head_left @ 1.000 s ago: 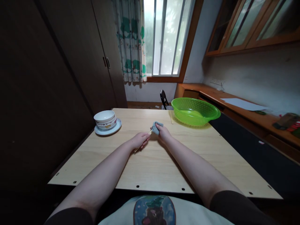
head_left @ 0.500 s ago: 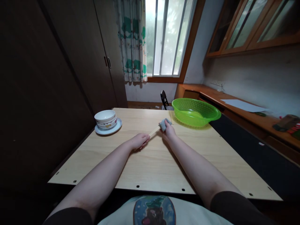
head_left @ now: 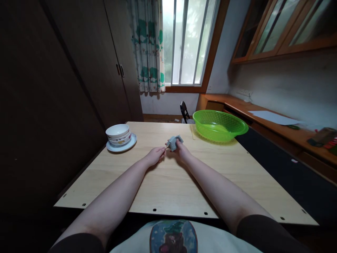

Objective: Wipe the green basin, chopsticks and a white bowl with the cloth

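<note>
Over the middle of the table (head_left: 173, 182), my left hand (head_left: 156, 156) is closed on thin light-wood chopsticks (head_left: 166, 147). Only a short stretch of them shows between my hands. A grey-blue cloth (head_left: 173, 143) is gripped in my right hand (head_left: 181, 149), bunched around the chopsticks close to my left fingertips. White bowls (head_left: 118, 131) are stacked on a pale plate (head_left: 122, 149) at the table's left. Toward the back right stands a green plastic basket (head_left: 219, 126), with more thin chopsticks (head_left: 192, 132) lying along its left side.
A dark wardrobe (head_left: 79, 63) borders the table on the left. Behind the table stands a folding chair (head_left: 184, 110). On the right, a wooden desk (head_left: 237, 103) holds white paper (head_left: 273, 118).
My right hand has moved left with the cloth, close to my left hand. Less of the chopsticks shows between the hands. The left hand has barely shifted.
</note>
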The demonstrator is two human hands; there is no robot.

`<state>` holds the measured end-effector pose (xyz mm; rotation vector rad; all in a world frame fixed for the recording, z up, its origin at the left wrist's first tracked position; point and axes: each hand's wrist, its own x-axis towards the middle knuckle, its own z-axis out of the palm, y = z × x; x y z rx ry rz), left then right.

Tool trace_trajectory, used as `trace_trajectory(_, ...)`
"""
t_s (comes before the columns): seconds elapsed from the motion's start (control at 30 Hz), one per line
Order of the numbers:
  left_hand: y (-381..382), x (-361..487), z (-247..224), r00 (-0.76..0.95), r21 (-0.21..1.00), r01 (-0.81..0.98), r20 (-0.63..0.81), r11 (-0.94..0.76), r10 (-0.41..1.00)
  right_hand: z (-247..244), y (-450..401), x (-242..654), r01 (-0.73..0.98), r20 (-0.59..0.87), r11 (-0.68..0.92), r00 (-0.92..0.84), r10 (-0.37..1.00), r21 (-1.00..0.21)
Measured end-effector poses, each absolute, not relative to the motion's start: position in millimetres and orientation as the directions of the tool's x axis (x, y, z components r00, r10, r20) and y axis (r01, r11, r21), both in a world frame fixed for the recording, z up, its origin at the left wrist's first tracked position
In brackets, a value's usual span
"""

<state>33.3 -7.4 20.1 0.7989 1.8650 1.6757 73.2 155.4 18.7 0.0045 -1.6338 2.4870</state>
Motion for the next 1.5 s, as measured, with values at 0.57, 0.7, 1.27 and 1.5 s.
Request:
trace_trajectory(0.57,-13,30,32,-0.718,0.794,0.487,0.125,0.365,0.685,22,152,76,-0.168,0.066,-0.345,-0.955,0.290,-0.924)
trace_trajectory(0.7,-15,27,30,-0.693,0.786,0.511,0.137,0.348,0.708,22,148,77,-0.168,0.081,-0.319,-0.960,0.268,-0.933)
trace_trajectory(1.27,-15,28,39,-0.703,0.677,0.587,0.153,0.445,0.694,25,156,67,-0.211,0.032,-0.412,-0.915,0.402,-0.886)
trace_trajectory(1.5,-19,25,38,-0.716,0.616,0.600,0.130,0.510,0.686,29,184,64,-0.228,-0.042,-0.451,-0.857,0.514,-0.863)
